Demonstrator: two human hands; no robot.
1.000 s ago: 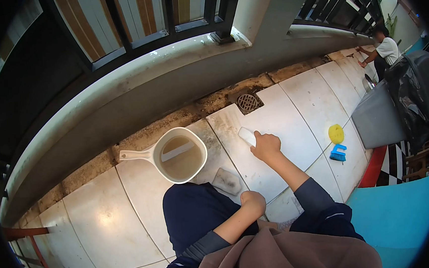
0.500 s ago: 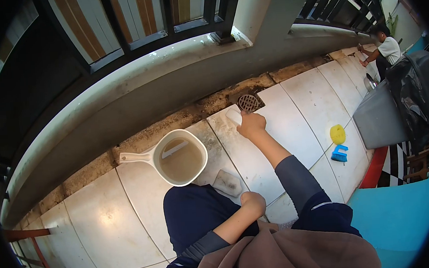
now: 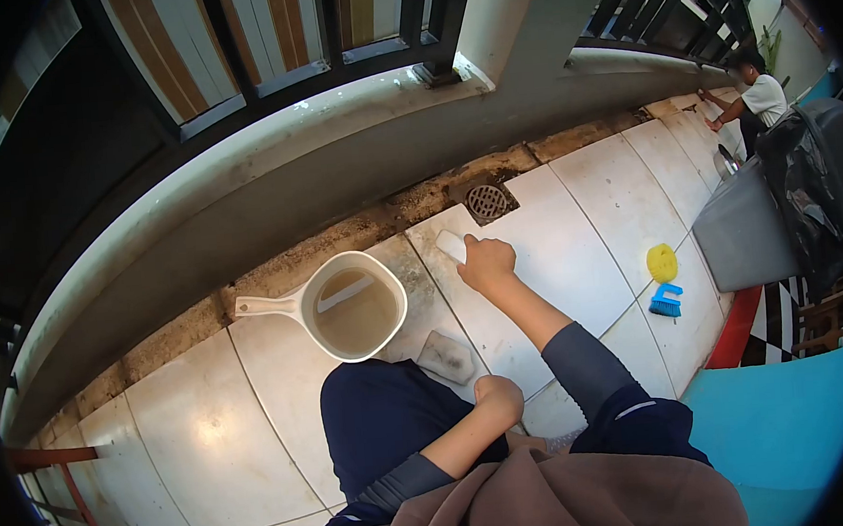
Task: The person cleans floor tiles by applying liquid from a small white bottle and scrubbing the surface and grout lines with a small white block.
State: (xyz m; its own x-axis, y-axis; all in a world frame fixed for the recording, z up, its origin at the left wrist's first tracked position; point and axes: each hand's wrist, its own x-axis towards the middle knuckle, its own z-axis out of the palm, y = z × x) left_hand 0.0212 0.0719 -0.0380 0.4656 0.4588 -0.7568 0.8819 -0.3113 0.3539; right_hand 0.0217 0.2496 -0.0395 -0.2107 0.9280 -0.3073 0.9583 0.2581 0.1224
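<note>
My right hand [image 3: 488, 262] is closed on a white sponge [image 3: 452, 246], a small block pressed to a pale floor tile just below a round drain grate [image 3: 487, 203]. My left hand [image 3: 499, 400] rests bent over my knee, its fingers hidden from view. Near it on the tiles lies a grey, dirt-stained block [image 3: 446, 357], perhaps a used sponge. To the left, a white dipper [image 3: 403, 308] full of murky water stands upright, its handle pointing left. A pale strip shows in the water.
A yellow scrubber [image 3: 662, 264] and a blue brush [image 3: 667, 302] lie to the right. Beyond them stands a grey bin [image 3: 747, 230] with a black bag. Another person [image 3: 764, 100] crouches by the wall at far right. A low grey wall [image 3: 336, 161] with railings borders the dirty tile edge.
My right hand has drawn the white sponge back from the drain grate, slightly down and left, leaving the grate fully visible. My left hand and the dipper stay in place.
</note>
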